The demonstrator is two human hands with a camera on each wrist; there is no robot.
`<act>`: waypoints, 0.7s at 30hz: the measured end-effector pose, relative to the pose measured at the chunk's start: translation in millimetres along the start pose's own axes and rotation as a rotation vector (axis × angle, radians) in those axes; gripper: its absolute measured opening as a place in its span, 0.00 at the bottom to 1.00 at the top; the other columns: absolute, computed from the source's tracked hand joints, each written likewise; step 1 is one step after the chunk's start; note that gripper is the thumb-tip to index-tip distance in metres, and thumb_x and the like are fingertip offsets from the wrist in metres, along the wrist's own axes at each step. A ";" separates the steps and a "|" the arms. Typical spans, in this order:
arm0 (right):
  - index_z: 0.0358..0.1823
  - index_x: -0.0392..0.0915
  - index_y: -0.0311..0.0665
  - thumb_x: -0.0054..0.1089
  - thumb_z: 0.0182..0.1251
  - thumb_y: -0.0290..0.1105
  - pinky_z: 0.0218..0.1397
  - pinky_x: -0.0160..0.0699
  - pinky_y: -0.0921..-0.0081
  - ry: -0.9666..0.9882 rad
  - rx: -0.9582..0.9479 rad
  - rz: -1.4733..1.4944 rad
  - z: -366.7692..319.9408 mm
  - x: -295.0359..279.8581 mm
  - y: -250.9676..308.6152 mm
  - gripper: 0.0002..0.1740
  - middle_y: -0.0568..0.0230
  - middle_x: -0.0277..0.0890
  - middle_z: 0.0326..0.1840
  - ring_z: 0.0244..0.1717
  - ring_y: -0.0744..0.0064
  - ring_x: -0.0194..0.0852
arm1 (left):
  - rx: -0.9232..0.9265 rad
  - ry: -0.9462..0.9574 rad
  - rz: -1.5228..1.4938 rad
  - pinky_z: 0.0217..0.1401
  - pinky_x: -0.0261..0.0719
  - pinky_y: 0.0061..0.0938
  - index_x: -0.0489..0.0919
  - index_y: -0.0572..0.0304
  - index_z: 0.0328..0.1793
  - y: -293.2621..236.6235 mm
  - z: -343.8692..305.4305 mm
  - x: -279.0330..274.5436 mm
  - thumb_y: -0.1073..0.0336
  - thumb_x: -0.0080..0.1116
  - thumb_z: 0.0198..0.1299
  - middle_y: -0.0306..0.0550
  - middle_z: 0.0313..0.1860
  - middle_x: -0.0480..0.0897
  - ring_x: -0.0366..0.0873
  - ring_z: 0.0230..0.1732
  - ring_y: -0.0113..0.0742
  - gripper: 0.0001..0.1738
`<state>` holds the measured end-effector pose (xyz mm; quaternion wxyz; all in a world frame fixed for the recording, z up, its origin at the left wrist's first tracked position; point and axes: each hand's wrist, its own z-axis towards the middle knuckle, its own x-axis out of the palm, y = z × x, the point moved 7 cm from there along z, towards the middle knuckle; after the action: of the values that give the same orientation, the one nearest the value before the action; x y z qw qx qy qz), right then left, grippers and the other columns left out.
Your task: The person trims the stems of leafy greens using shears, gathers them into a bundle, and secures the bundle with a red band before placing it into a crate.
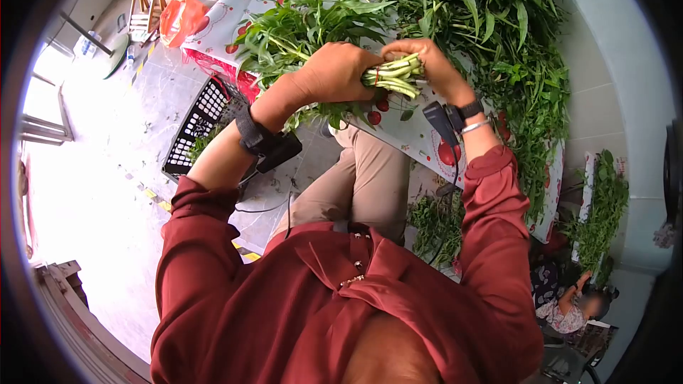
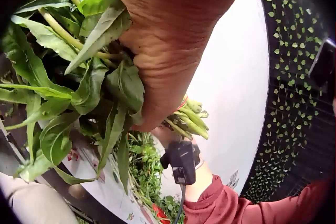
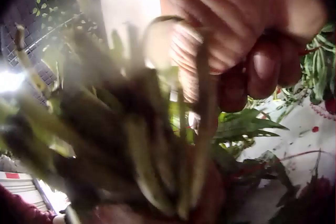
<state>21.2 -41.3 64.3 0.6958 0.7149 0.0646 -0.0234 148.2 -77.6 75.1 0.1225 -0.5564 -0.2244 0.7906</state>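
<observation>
A bundle of leafy green stems [image 1: 395,77] has its pale cut ends toward the right, with a red band round it. My left hand [image 1: 334,75] grips the bundle just behind the band; its leaves [image 2: 92,71] spread out beneath the wrist in the left wrist view. My right hand [image 1: 445,75] is at the cut ends, fingers arched over them and thumb hidden. The right wrist view shows the right hand [image 3: 236,29] with curled fingers close beside blurred stems [image 3: 142,134]; their exact contact is unclear.
Leafy greens [image 1: 491,21] are heaped on the cherry-patterned table cover [image 1: 434,142]. A black crate [image 1: 203,117] stands at the left, below a red plastic bag [image 1: 183,20]. Another person [image 1: 569,313] sits at lower right near more greens [image 1: 603,206]. A cable hangs from the right wrist camera.
</observation>
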 end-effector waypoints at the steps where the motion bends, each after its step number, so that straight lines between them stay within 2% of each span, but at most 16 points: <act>1: 0.44 0.80 0.29 0.51 0.61 0.20 0.39 0.74 0.85 -0.035 0.032 0.077 -10.4 1.6 -4.9 0.12 0.66 0.81 0.35 0.34 0.80 0.76 | -0.034 -0.004 0.003 0.38 0.77 0.41 0.81 0.54 0.37 0.4 1.1 -1.6 0.54 0.65 0.42 0.52 0.28 0.81 0.80 0.34 0.53 0.18; 2: 0.44 0.80 0.29 0.51 0.61 0.20 0.39 0.74 0.85 -0.031 0.035 0.074 -20.8 6.1 -5.7 0.12 0.66 0.81 0.35 0.34 0.80 0.76 | -0.067 -0.008 0.006 0.38 0.76 0.41 0.80 0.55 0.37 0.5 1.8 -3.4 0.56 0.65 0.42 0.52 0.29 0.81 0.79 0.34 0.52 0.17; 4: 0.43 0.81 0.31 0.53 0.60 0.21 0.30 0.70 0.83 -0.256 0.184 -0.158 -43.9 -4.5 -17.9 0.11 0.70 0.78 0.28 0.26 0.83 0.70 | -0.077 -0.018 -0.029 0.38 0.76 0.42 0.80 0.55 0.37 -0.1 4.3 -4.6 0.56 0.65 0.42 0.53 0.29 0.81 0.79 0.34 0.53 0.17; 5: 0.42 0.81 0.34 0.53 0.62 0.23 0.24 0.63 0.82 -0.250 0.181 -0.215 -50.0 -1.8 -27.0 0.10 0.75 0.73 0.23 0.21 0.85 0.61 | -0.091 -0.022 -0.001 0.38 0.76 0.41 0.80 0.55 0.37 1.9 6.8 -2.6 0.56 0.65 0.42 0.53 0.29 0.81 0.79 0.34 0.54 0.17; 6: 0.42 0.81 0.34 0.53 0.62 0.23 0.24 0.63 0.82 -0.255 0.185 -0.217 -55.0 7.2 -35.7 0.10 0.75 0.73 0.23 0.21 0.85 0.61 | -0.104 -0.025 0.025 0.38 0.77 0.41 0.80 0.55 0.37 2.3 8.9 -1.1 0.55 0.65 0.42 0.53 0.29 0.81 0.79 0.34 0.54 0.17; 8: 0.42 0.81 0.34 0.53 0.63 0.24 0.24 0.63 0.81 -0.466 -0.198 -0.436 -69.6 20.1 -18.2 0.09 0.73 0.71 0.20 0.20 0.85 0.60 | -0.112 -0.012 0.038 0.38 0.77 0.41 0.80 0.55 0.37 -0.3 9.8 2.8 0.55 0.65 0.42 0.53 0.28 0.81 0.79 0.33 0.54 0.18; 9: 0.42 0.80 0.32 0.54 0.64 0.25 0.28 0.68 0.78 -0.419 -0.056 -0.441 -76.0 22.7 -24.3 0.09 0.68 0.75 0.22 0.23 0.83 0.64 | -0.124 0.001 0.057 0.38 0.77 0.41 0.81 0.55 0.37 -1.0 9.3 4.7 0.54 0.65 0.42 0.54 0.28 0.81 0.79 0.33 0.54 0.18; 10: 0.42 0.80 0.32 0.54 0.64 0.25 0.28 0.68 0.78 -0.424 -0.052 -0.438 -81.7 28.4 -25.8 0.09 0.68 0.75 0.22 0.23 0.83 0.64 | -0.121 0.006 0.056 0.38 0.77 0.41 0.81 0.55 0.37 0.2 11.0 3.9 0.54 0.65 0.42 0.54 0.28 0.81 0.79 0.33 0.54 0.18; 12: 0.44 0.79 0.31 0.56 0.62 0.24 0.30 0.69 0.75 -0.437 -0.110 -0.456 -87.4 45.2 -24.4 0.10 0.59 0.75 0.23 0.26 0.82 0.68 | -0.184 -0.094 0.004 0.38 0.77 0.41 0.81 0.55 0.37 10.0 13.7 -7.6 0.53 0.65 0.43 0.53 0.28 0.81 0.79 0.33 0.54 0.18; 13: 0.41 0.79 0.28 0.56 0.63 0.23 0.29 0.67 0.78 -0.426 -0.158 -0.522 -89.7 52.3 -18.4 0.08 0.64 0.73 0.24 0.26 0.79 0.65 | -0.169 -0.086 0.006 0.37 0.77 0.41 0.81 0.54 0.38 8.4 13.4 -7.2 0.52 0.65 0.43 0.53 0.28 0.81 0.79 0.33 0.54 0.19; 14: 0.41 0.79 0.28 0.56 0.63 0.23 0.29 0.67 0.78 -0.415 -0.163 -0.524 -90.3 55.6 -11.5 0.08 0.64 0.73 0.24 0.26 0.79 0.65 | -0.177 -0.094 0.008 0.37 0.77 0.41 0.81 0.54 0.38 9.8 13.4 -5.3 0.52 0.65 0.43 0.53 0.28 0.81 0.79 0.33 0.54 0.19; 16: 0.36 0.77 0.27 0.56 0.60 0.21 0.30 0.69 0.75 -0.367 -0.238 -0.716 -92.5 68.5 9.9 0.05 0.56 0.70 0.24 0.24 0.66 0.67 | -0.135 -0.063 0.112 0.37 0.77 0.42 0.81 0.54 0.38 7.7 15.8 5.9 0.51 0.65 0.43 0.53 0.27 0.81 0.79 0.33 0.54 0.19; 17: 0.34 0.76 0.27 0.56 0.57 0.20 0.31 0.70 0.72 -0.363 -0.265 -0.756 -93.8 72.1 15.4 0.04 0.52 0.71 0.26 0.26 0.56 0.70 | -0.144 -0.062 0.118 0.37 0.77 0.42 0.81 0.54 0.37 4.2 16.4 4.8 0.51 0.64 0.43 0.52 0.27 0.81 0.80 0.32 0.54 0.19; 21: 0.34 0.77 0.30 0.56 0.56 0.21 0.30 0.72 0.69 -0.336 -0.323 -0.902 -93.8 76.7 40.3 0.05 0.54 0.74 0.29 0.28 0.54 0.74 | -0.163 -0.047 0.136 0.37 0.78 0.43 0.80 0.55 0.35 3.4 19.3 17.9 0.49 0.65 0.43 0.52 0.26 0.81 0.80 0.33 0.53 0.20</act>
<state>96.9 56.0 97.6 0.7189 0.4853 0.2569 -0.4262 124.0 -76.9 64.0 0.0178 -0.5595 -0.2526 0.7892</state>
